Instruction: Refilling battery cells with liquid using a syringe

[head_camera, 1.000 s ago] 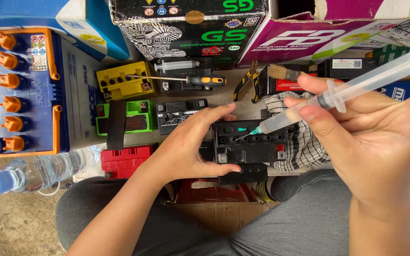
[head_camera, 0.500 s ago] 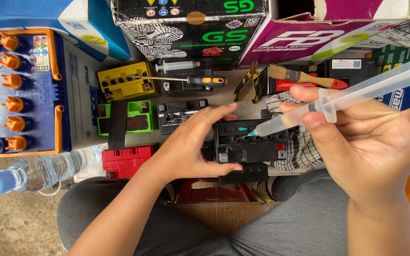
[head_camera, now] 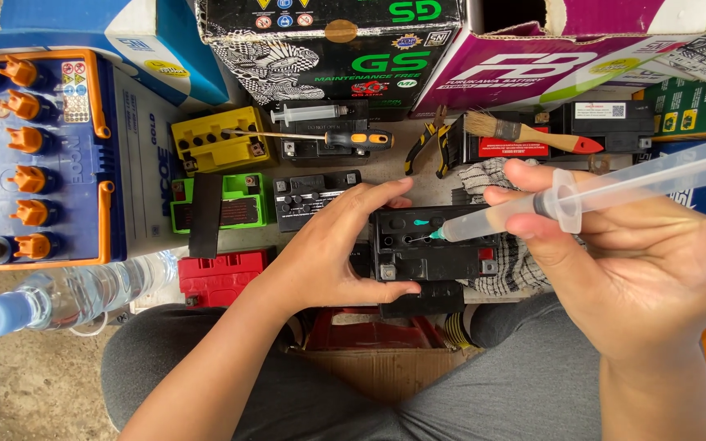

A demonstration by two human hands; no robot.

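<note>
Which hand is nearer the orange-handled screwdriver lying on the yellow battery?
Left. The left hand grips the small black battery just below the orange-handled screwdriver; the right hand, holding the clear plastic syringe, sits farther right.

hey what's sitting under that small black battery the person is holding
A checked black-and-white cloth shows beneath the small black battery's right side, and another black block sticks out below its near edge. The left hand grips its left side, hiding what lies beneath there.
</note>
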